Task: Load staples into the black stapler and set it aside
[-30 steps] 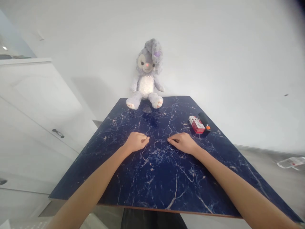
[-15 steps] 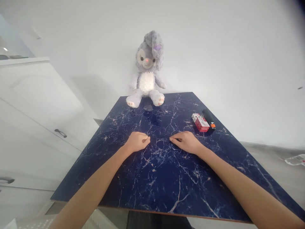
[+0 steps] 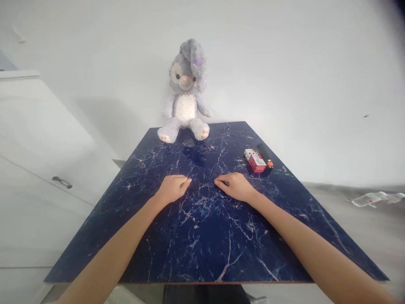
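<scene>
Both my hands rest side by side on a dark blue marbled table (image 3: 202,240), a little apart. My left hand (image 3: 171,188) lies knuckles up with its fingers curled under, nothing visible in it. My right hand (image 3: 233,186) is also curled loosely, fingertips touching the tabletop, with nothing seen in it. A small red and white box (image 3: 254,160) and a black stick with an orange tip (image 3: 265,155) lie just beyond my right hand. A grey plush rabbit (image 3: 184,94) sits upright at the table's far edge, against the white wall.
A white cabinet with dark handles (image 3: 62,182) stands close along the left of the table. On the floor at the right lies a crumpled clear plastic wrapper (image 3: 373,197). The wall runs right behind the table's far edge.
The view has swung a little, so everything sits slightly further left. Both hands stay in place on the table with the same curled fingers.
</scene>
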### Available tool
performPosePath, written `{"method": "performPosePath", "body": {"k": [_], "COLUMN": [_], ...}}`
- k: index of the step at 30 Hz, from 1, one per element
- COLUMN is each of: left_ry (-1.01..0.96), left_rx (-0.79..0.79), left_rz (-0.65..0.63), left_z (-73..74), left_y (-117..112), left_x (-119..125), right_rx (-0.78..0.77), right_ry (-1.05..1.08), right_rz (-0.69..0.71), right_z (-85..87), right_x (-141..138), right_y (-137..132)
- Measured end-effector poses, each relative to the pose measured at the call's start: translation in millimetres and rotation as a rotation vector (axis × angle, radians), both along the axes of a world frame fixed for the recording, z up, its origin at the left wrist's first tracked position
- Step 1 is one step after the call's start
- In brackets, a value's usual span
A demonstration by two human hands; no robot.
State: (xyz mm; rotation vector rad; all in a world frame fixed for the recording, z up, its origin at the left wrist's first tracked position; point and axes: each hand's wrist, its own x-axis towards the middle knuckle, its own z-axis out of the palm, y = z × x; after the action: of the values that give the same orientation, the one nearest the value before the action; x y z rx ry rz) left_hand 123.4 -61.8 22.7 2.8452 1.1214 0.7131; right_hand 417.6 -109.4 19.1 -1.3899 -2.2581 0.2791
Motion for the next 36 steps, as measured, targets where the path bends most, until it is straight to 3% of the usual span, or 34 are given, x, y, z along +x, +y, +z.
{"method": "performPosePath", "body": {"k": [4,7,13,18,23,36], "left_ry": [0.035,0.109,0.205,0.087,0.166,0.163], "left_rx": [-0.014,-0.084,-0.241,-0.184,-0.241,-0.252], "left_rz": [-0.015,-0.011,-0.026,0.068,0.019,0.036], "left_z": [6.8,3.9,-6.4,-1.8,-3.1,-3.6], "left_y": [-2,1,9,6,11,15], "left_x": [2,0,-4,-1,-1,1], "right_rx": [0.100,0.181,0.090,0.083,0.069,0.054], "right_ry": [-0.035,-0.061,-0.110,-0.131,-0.127,-0.119], "right_rz": [-0.006,0.002,0.047,0.037,0.045,0.032], "right_z": [-0.7,-3.8,-10.4,-10.2,-8.9,-4.9], "right_x": [-2,0,4,5,5,5], "right_y": [-3,-3,3,3,3,2]}}
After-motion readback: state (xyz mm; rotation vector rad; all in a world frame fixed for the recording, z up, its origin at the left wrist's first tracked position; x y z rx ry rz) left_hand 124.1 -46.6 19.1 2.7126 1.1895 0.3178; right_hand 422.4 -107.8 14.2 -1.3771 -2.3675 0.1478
